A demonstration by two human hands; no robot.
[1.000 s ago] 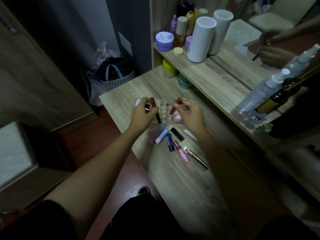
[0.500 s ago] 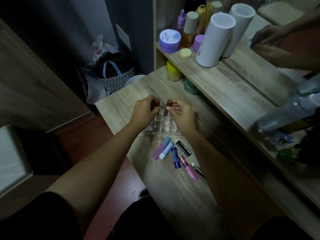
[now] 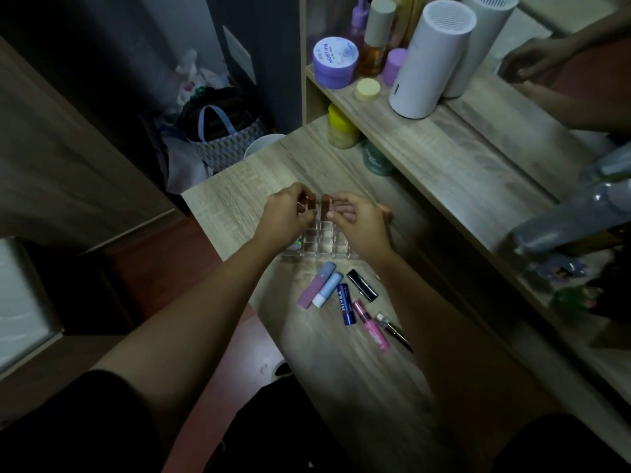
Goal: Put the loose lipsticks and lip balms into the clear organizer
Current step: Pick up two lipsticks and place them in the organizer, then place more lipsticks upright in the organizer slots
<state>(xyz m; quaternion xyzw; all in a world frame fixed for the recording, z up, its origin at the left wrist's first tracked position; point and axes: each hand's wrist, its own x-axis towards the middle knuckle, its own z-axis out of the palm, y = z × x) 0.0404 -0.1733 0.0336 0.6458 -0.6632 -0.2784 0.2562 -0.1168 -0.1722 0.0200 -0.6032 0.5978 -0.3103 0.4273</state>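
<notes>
Lipsticks (image 3: pixel 326 206), one pinched in each hand (image 3: pixel 285 216) (image 3: pixel 358 221), hovered over the clear organizer's (image 3: pixel 324 242) far cells; lowering them upright seemed next

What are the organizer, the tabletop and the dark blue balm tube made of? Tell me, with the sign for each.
Organizer: clear hard plastic, probably acrylic; the wood shows through its glossy cell walls.
Tabletop: pale wood-grain board, matte; likely laminate, though solid wood cannot be ruled out.
Dark blue balm tube: smooth printed plastic, by its slight sheen.

Home bedroom vanity: wooden dressing table (image 3: pixel 341 370), mirror (image 3: pixel 546 63), skincare jars (image 3: pixel 335 61), tote bag (image 3: pixel 225 145).
</notes>
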